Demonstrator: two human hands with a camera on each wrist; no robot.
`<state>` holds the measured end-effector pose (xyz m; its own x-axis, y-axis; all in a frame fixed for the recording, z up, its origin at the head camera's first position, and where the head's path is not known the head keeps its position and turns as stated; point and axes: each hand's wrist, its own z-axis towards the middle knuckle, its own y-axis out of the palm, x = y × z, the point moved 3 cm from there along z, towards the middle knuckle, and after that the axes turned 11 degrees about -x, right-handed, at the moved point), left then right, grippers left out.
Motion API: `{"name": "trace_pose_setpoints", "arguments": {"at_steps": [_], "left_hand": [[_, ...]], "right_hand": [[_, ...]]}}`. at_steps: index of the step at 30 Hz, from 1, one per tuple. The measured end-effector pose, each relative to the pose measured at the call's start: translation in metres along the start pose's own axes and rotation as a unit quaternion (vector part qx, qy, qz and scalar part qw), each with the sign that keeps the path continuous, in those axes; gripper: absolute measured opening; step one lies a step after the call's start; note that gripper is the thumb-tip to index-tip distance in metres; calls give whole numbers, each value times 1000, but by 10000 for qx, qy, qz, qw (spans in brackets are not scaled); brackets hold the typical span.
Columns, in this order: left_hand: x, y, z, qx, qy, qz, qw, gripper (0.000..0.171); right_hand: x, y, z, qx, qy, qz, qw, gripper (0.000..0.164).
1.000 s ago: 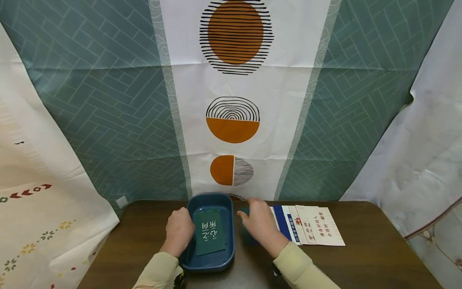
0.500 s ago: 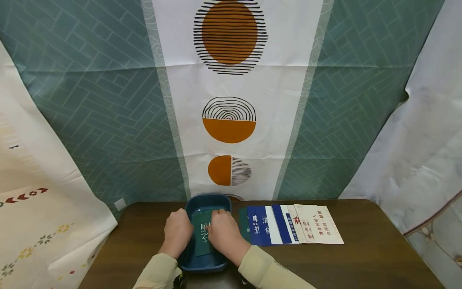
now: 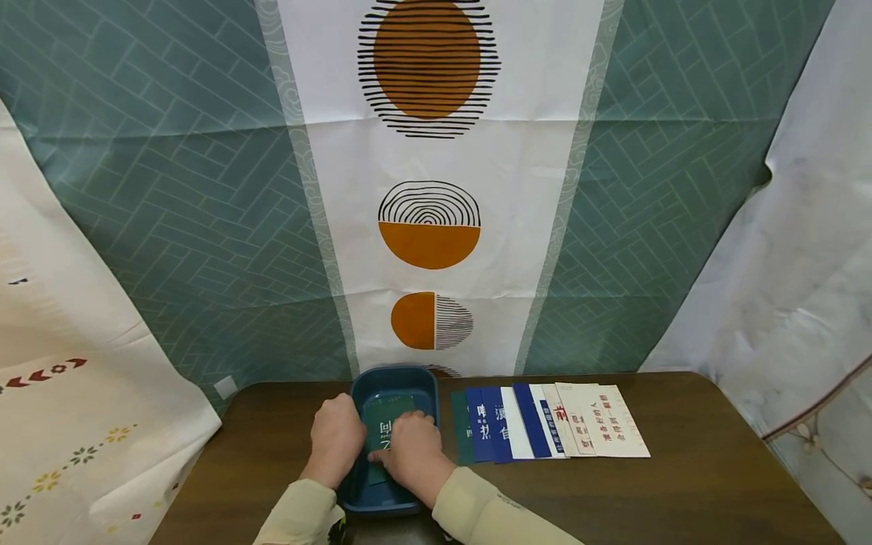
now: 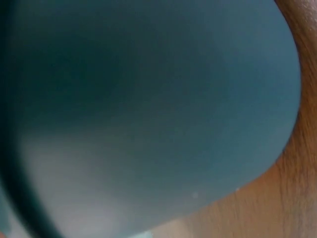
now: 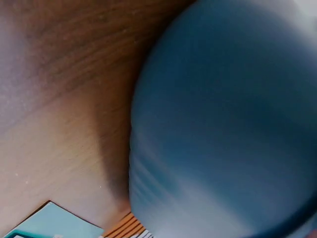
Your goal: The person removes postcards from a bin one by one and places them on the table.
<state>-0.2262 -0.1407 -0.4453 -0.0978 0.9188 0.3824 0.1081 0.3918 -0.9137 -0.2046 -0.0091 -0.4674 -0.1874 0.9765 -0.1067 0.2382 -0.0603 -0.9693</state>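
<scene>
Blue tray [image 3: 378, 505], left: rim gripped by the left hand [image 3: 338, 433]; a slack grip could let it slide. Green card [image 3: 378, 413] inside, partly under the right hand [image 3: 412, 450], whose hold cannot be told; its edge could snag the right wall. Right: overlapping cards [image 3: 538, 424], disturbable by a low sleeve [image 3: 493, 511]; counter [image 3: 695, 477] room extends near and right.

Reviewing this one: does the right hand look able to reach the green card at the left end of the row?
Probably yes. The right hand is over the tray; only the tray's right wall seems between, and the green card's left strip lies uncovered by the blue card.
</scene>
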Motion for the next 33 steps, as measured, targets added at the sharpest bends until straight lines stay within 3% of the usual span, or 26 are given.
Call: {"name": "trace_pose_setpoints", "arguments": {"at_steps": [7, 15, 23, 26, 31, 33], "left_hand": [[1, 1, 0, 178, 132, -18, 9998, 6], [1, 1, -1, 340, 259, -21, 9991, 6], [-1, 5, -1, 297, 264, 20, 9992, 4], [-1, 5, 0, 306, 263, 49, 9992, 4], [1, 3, 1, 440, 276, 149, 9985, 5], [2, 2, 1, 427, 273, 179, 9986, 5]], "right_hand": [[-2, 7, 3, 18, 352, -396, 9986, 112], [-2, 9, 7, -32, 429, -251, 9988, 110], [-3, 10, 4, 222, 424, -762, 9959, 112], [-1, 8, 3, 468, 304, -765, 9955, 96], [3, 1, 1, 1020, -108, -163, 9946, 37], [5, -2, 0, 1128, -264, 12, 9933, 22]]}}
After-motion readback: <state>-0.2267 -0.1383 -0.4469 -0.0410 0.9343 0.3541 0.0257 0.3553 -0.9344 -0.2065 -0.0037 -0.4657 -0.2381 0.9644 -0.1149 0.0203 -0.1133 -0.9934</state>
